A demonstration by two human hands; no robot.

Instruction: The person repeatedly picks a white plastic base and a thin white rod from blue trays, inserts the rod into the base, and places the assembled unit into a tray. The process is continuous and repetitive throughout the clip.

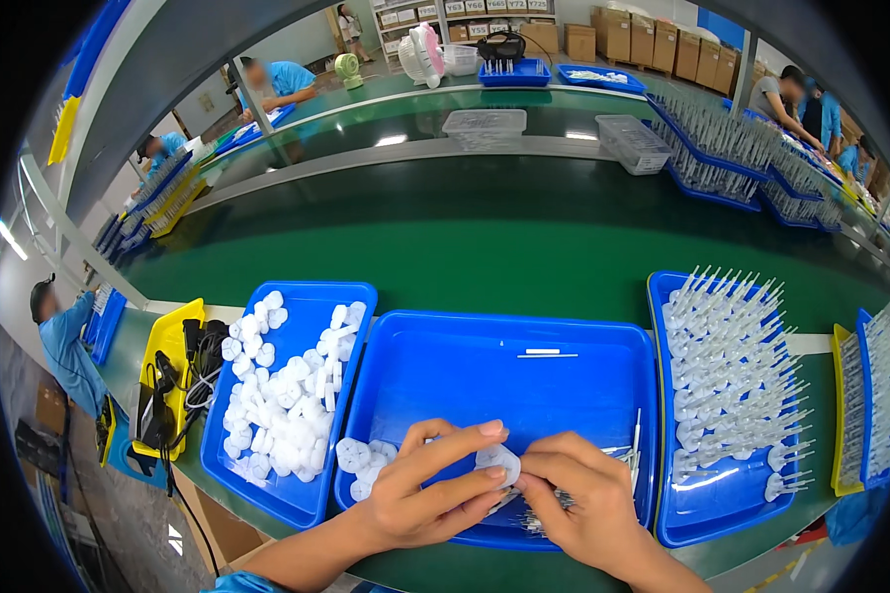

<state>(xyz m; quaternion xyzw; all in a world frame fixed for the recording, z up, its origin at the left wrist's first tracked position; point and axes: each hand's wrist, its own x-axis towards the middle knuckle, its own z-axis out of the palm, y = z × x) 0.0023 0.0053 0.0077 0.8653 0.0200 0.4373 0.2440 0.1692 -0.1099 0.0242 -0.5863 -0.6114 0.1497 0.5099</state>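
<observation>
Over the middle blue tray (504, 385), my left hand (430, 489) holds a white translucent flower-shaped plastic piece (497, 459) between its fingers. My right hand (588, 499) is pinched at the right edge of the same piece; whether a thin pin is also in its fingers is hidden. Several more white pieces (361, 457) lie in the tray beside my left hand. Thin metal pins (536, 522) lie under and beside my right hand, partly covered by it. Two thin rods (547, 354) rest near the tray's far side.
On the left, a blue tray (356, 292) holds heaped white pieces. Right, another blue tray (697, 509) bears rows of pieces with upright pins. A yellow tray (190, 314) with black cables (203, 361) stands far left. Clear bins (631, 143) sit across the green table (465, 227); co-workers sit beyond.
</observation>
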